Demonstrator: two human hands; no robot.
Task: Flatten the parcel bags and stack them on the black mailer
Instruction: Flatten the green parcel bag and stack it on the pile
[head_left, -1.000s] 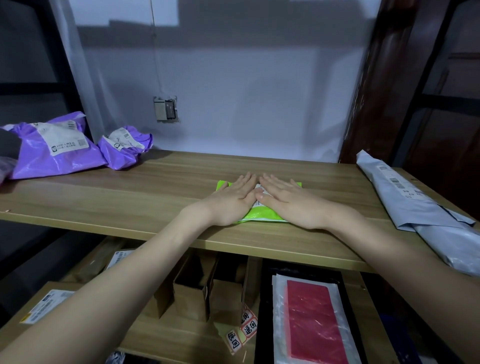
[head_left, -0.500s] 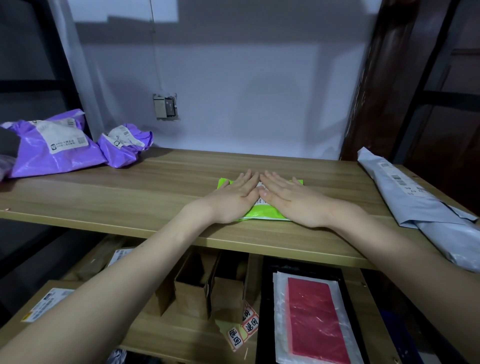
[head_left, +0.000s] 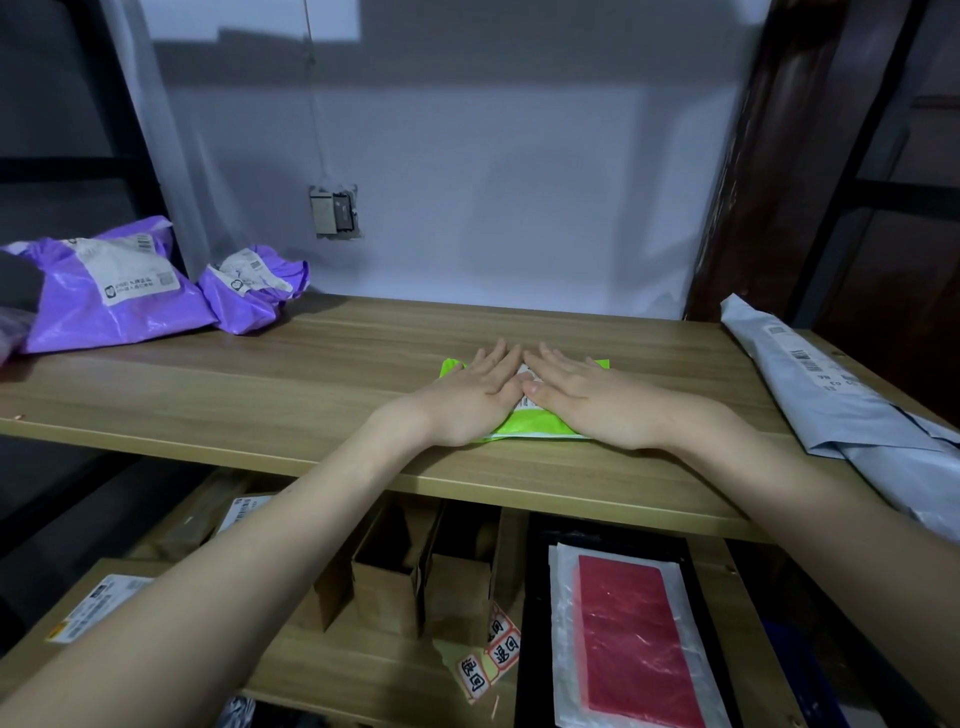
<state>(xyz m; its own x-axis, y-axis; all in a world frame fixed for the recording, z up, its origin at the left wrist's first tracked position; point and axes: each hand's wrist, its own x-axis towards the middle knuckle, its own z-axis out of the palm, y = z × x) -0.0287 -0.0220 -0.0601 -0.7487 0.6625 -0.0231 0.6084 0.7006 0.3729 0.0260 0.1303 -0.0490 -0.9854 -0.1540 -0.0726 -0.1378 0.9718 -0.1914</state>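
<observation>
Wooden shelf board (head_left: 260, 395) fills most of my view, running across from 9 o'clock to 3 o'clock, with a second wooden shelf (head_left: 332, 670) below it at 6 o'clock. At 3 o'clock a long grey mailer (head_left: 841, 400) lies along the right edge of the upper board, its barcode label facing up. At 9 o'clock sits a big purple parcel bag (head_left: 104, 306), puffy and unflattened, and just beside it, toward 10 o'clock, a smaller purple bag (head_left: 254, 291), crumpled into a lump. Down at 5 o'clock, on the lower shelf, a black mailer (head_left: 535, 623) lies flat with a clear bag holding something red (head_left: 628, 634) on top of it. At 6 o'clock stand open cardboard boxes (head_left: 395, 587).

Near the middle of the upper board, close to its front edge, lies the green parcel bag (head_left: 524, 428). Both my palms press down on it: my left hand (head_left: 472, 395) and my right hand (head_left: 587, 400) lie flat, fingers straight and together, index fingertips meeting over its white label (head_left: 525, 372). Neither hand grasps anything.
</observation>
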